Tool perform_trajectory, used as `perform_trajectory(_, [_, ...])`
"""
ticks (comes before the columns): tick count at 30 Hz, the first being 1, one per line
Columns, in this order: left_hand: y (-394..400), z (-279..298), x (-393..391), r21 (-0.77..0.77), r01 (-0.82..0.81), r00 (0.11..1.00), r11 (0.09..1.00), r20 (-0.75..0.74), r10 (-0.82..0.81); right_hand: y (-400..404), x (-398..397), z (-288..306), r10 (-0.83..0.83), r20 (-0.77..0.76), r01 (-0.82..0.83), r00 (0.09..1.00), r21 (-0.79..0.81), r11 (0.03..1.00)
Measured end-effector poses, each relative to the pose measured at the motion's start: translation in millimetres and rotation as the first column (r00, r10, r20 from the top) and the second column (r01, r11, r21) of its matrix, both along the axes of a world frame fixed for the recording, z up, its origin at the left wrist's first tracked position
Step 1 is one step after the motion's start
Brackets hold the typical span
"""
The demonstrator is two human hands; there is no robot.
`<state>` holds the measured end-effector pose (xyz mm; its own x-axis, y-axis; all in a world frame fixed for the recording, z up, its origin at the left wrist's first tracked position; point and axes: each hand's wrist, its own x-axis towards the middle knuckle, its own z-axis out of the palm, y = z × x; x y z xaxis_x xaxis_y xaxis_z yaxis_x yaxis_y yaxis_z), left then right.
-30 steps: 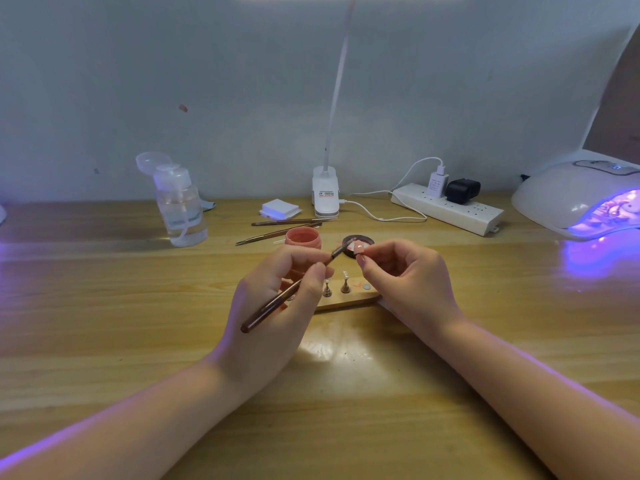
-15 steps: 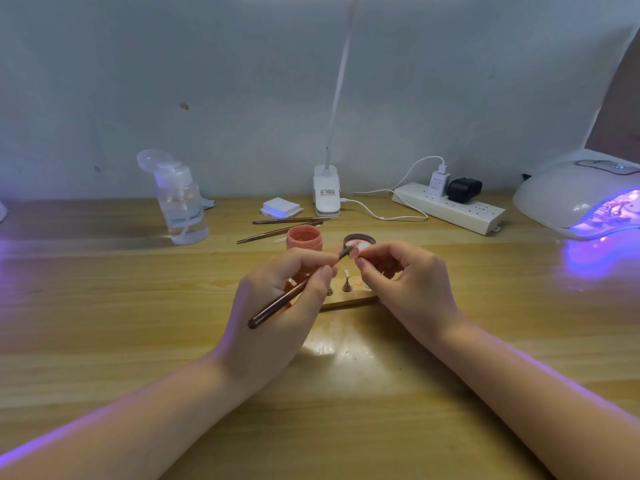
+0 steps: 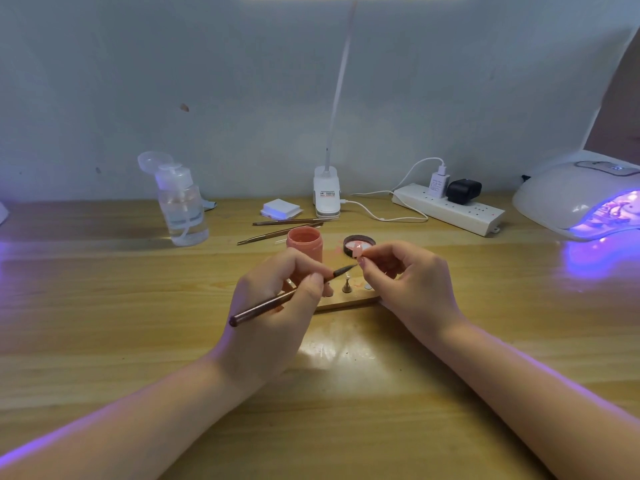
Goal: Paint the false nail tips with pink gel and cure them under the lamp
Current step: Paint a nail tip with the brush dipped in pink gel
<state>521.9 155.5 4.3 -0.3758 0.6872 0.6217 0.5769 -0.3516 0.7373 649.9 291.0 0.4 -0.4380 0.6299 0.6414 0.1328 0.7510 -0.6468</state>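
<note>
A person's two bare hands work over a wooden table (image 3: 104, 341), seen from a head camera looking down.

Far left of the left grip, near the wall, stands a clear pump bottle (image 3: 181, 209) with its cap flipped open. Nearer, beyond that grip, two spare brushes (image 3: 280, 230) lie flat, with a white pad stack (image 3: 280, 208) behind them and a white clip lamp (image 3: 326, 192) at the wall.

The left hand (image 3: 273, 313) holds a brush (image 3: 287, 296) like a pen, its grip narrow, thumb and fingers closed on the shaft. The handle slants down and left past the hand; the pointed bristle end reaches right, close to the right grip. Just behind the left grip stands a pink jar (image 3: 304, 245), open at the top.

Below and between the two grips lies a wooden stand (image 3: 346, 301) with a small metal peg (image 3: 347, 285) upright on it.

The right hand (image 3: 412, 282) pinches a pink nail tip (image 3: 357, 251) between thumb and forefinger, its grip narrow, the tip just above the bristles. Whether bristles and tip touch cannot be told. Right behind this grip sits a round dark lid (image 3: 360, 242).

Farther right, at the wall, lies a power strip (image 3: 450, 211) with two plugs. At the far right, well apart from both grips, a white curing lamp (image 3: 581, 195) glows violet onto the table.
</note>
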Motion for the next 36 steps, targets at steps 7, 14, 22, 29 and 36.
perform_trajectory(7, [4.6, -3.1, 1.4, -0.001, 0.086, 0.976, 0.996, 0.199, -0.084, -1.0, 0.1, -0.2, 0.046, 0.011, -0.046, 0.999, -0.030, 0.998])
perform_trajectory(14, [3.6, 0.2, 0.5, 0.046, 0.052, 0.976, 0.998, 0.209, -0.061, 0.9, 0.2, -0.7, 0.058, -0.038, -0.064, 0.998, -0.155, 0.986])
perform_trajectory(22, [3.4, 0.4, -3.0, 0.050, 0.068, 0.969, 0.996, 0.233, -0.077, -0.4, 1.3, 0.4, 0.117, -0.047, -0.124, 0.992, -0.186, 0.975])
perform_trajectory(29, [4.8, 0.4, 0.1, -0.005, 0.063, 0.970, 0.998, 0.234, -0.060, -0.4, 1.5, 0.7, 0.133, -0.066, -0.144, 0.989, -0.210, 0.967])
perform_trajectory(36, [3.6, 1.5, 0.4, 0.038, 0.050, 0.967, 0.998, 0.250, -0.058, 0.4, 1.5, 0.0, 0.132, -0.077, -0.146, 0.988, -0.212, 0.966])
